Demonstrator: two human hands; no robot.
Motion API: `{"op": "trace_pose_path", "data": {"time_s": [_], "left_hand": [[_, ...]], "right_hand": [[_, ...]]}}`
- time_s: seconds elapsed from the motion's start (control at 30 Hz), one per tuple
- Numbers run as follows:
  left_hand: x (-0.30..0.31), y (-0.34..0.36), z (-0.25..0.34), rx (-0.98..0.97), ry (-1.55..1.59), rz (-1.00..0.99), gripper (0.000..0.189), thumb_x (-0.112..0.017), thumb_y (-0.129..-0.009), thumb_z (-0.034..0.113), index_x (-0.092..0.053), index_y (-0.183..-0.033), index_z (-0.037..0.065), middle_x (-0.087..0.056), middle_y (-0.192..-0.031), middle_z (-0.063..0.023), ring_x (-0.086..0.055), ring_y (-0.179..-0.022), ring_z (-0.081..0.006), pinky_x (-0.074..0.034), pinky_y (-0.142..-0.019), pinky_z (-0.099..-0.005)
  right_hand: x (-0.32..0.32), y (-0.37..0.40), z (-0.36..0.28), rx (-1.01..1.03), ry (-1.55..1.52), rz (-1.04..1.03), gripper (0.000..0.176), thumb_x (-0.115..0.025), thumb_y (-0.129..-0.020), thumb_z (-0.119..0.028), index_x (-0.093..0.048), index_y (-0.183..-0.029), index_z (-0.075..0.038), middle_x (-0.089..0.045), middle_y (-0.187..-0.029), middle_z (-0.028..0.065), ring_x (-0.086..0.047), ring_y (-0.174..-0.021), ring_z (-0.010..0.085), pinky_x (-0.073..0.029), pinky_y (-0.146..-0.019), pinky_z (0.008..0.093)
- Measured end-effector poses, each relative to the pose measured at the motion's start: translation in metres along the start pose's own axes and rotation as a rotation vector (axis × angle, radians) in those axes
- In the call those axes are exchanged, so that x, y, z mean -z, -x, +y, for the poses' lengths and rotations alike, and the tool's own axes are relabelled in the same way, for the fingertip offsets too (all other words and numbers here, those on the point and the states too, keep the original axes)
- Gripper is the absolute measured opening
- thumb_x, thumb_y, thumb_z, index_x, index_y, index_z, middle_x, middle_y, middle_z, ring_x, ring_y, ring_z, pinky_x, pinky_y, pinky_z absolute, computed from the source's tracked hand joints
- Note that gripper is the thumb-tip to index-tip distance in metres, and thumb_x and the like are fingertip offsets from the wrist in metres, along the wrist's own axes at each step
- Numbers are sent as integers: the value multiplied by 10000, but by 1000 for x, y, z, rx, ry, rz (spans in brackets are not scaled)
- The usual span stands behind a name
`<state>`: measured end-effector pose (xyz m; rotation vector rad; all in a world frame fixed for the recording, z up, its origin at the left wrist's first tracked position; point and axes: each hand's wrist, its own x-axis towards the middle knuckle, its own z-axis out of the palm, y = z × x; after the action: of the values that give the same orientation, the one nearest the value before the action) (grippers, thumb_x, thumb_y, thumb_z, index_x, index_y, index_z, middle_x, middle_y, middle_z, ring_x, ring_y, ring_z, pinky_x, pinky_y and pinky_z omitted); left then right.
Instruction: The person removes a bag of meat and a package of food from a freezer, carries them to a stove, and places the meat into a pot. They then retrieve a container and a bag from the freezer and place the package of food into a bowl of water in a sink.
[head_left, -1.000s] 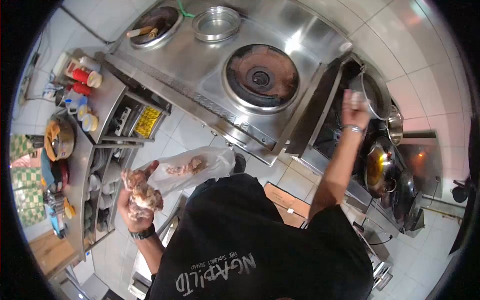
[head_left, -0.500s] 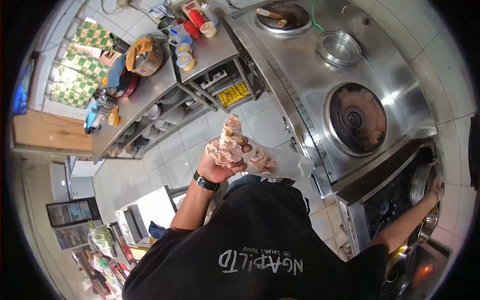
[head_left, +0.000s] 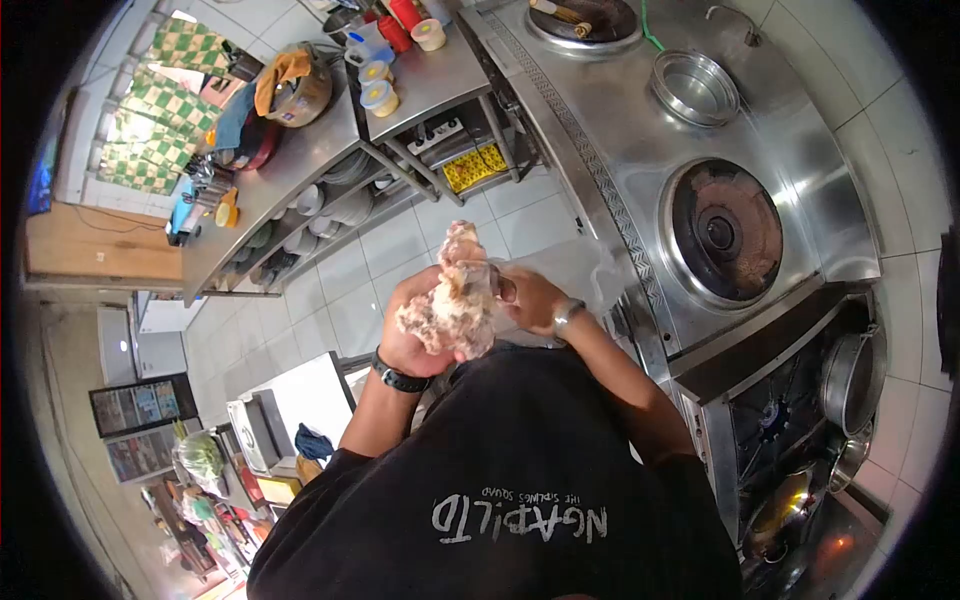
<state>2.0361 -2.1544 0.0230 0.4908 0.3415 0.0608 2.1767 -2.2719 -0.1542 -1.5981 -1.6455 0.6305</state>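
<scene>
A lump of pale pink, raw-looking meat [head_left: 440, 315] rests in my left hand [head_left: 398, 330], whose fingers curl under it; a dark watch is on that wrist. My right hand [head_left: 535, 300], with a metal band on the wrist, is close against the right side of the lump. Its fingers are closed on a clear plastic bag [head_left: 597, 278], which spreads out behind that hand toward the stove counter. The fingertips are partly hidden by the meat and the plastic.
The steel stove counter [head_left: 620, 150] on the right carries a round metal pan [head_left: 697, 88] and a wok burner [head_left: 722, 232]. A deep pot [head_left: 853, 380] stands by the lower burner [head_left: 770, 415]. Tubs [head_left: 379, 97] and a large pot [head_left: 297, 88] sit on the steel tables to the left.
My right hand has left the pot at the far right and come in to the meat and the plastic bag. My left hand still holds the meat, and the view has shifted slightly.
</scene>
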Motion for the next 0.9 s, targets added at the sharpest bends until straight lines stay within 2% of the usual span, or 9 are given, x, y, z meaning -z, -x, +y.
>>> {"op": "trace_pose_path", "data": {"time_s": [0.1, 0.17, 0.2, 0.33, 0.5, 0.63, 0.73, 0.8, 0.9], "left_hand": [[-21, 14, 8, -88, 62, -99, 404, -419, -919, 264, -530, -1124, -65, -603, -1039, -228, -630, -828, -281, -552, -601, -353], [-23, 18, 8, -218, -4, -80, 382, -424, -911, 258, -542, -1080, -64, -591, -1010, -231, -587, -955, -294, -551, -662, -333], [-16, 22, 10, -193, -6, -61, 374, -428, -907, 255, -546, -1061, -64, -585, -1010, -224, -575, -971, -308, -551, -682, -341], [-5, 36, 15, -91, 134, -95, 360, -441, -896, 250, -555, -1016, -69, -568, -1026, -226, -549, -1007, -325, -548, -727, -358], [-3, 44, 9, -162, 191, -166, 376, -461, -883, 261, -555, -1003, -83, -555, -1053, -257, -529, -1046, -317, -544, -751, -351], [3, 37, 5, -124, 88, -200, 350, -473, -881, 221, -561, -1073, -58, -590, -1115, -203, -583, -991, -282, -503, -877, -348], [9, 38, 5, -18, 131, 9, 387, -478, -879, 182, -514, -1183, -55, -619, -1113, -161, -629, -998, -256, -499, -893, -367], [18, 39, 7, -21, 147, -41, 389, -478, -880, 195, -520, -1175, -56, -619, -1107, -164, -630, -985, -258, -503, -885, -372], [6, 35, 14, -71, -25, -156, 393, -476, -886, 237, -544, -1131, -61, -611, -1094, -194, -631, -941, -261, -520, -844, -369]], "right_hand": [[-19, -20, -3, -141, 164, 116, 371, -554, -842, -99, -585, -1211, -68, -636, -996, 181, -606, -996, 360, -476, -849, 458], [-19, -34, 2, -406, 190, -12, 418, -648, -831, -277, -532, -1170, -64, -614, -1025, 179, -601, -996, 344, -463, -886, 425], [-20, -34, 6, -447, 177, -53, 413, -643, -834, -278, -533, -1171, -64, -614, -1027, 178, -601, -996, 345, -462, -888, 426], [-5, -25, 28, -377, -19, -183, 398, -619, -849, -279, -537, -1176, -66, -617, -1039, 178, -600, -993, 349, -455, -894, 427], [-18, -5, 13, -390, 124, -160, 381, -589, -868, -280, -542, -1182, -69, -620, -1053, 178, -599, -989, 354, -448, -902, 430], [-36, -7, -1, -385, 151, -186, 370, -565, -883, -281, -546, -1187, -72, -622, -1064, 177, -598, -986, 358, -441, -908, 432], [-38, -17, -4, -411, 116, -225, 363, -547, -894, -282, -549, -1191, -73, -624, -1073, 177, -597, -984, 361, -437, -913, 433], [-56, -17, 10, -504, 137, -218, 338, -490, -912, -255, -594, -1181, -80, -647, -1079, 162, -611, -947, 373, -427, -922, 448], [-85, -17, 37, -440, 73, 12, 386, -475, -917, -348, -604, -1147, -67, -647, -1045, 163, -592, -973, 366, -428, -907, 443]]}}
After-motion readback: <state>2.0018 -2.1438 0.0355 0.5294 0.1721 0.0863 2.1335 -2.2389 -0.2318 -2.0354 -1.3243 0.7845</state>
